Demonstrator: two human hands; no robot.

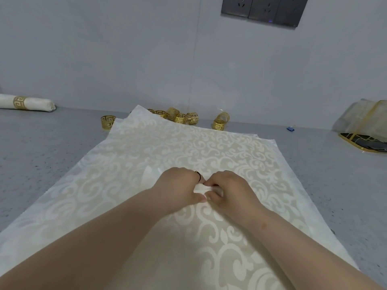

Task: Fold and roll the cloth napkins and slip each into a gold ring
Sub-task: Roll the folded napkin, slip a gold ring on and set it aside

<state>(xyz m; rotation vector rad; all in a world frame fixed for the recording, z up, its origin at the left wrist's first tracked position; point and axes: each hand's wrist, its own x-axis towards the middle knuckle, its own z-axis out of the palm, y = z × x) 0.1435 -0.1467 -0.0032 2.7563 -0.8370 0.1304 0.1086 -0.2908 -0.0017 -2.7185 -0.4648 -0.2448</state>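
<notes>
Two hands pinching a fold in a cream napkin

The left hand [178,185] and right hand [228,189], fingers curled, pinch a bunched fold of the damask-patterned napkin [146,155] spread on the speckled grey tabletop [52,143]; past it, at the far edge, loose fretwork gold rings [182,117], a rolled napkin [27,102] already ringed far left, a gold-rimmed tray [364,142] far right, sockets [263,9] on the pale wall

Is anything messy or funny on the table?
A bit. The gold rings by the wall lie in a jumble, some upright, some tipped. A small blue clip sits alone on the table. Both hands, left and right, pinch a bunched bit of napkin. Nothing looks spilled or torn.
</notes>
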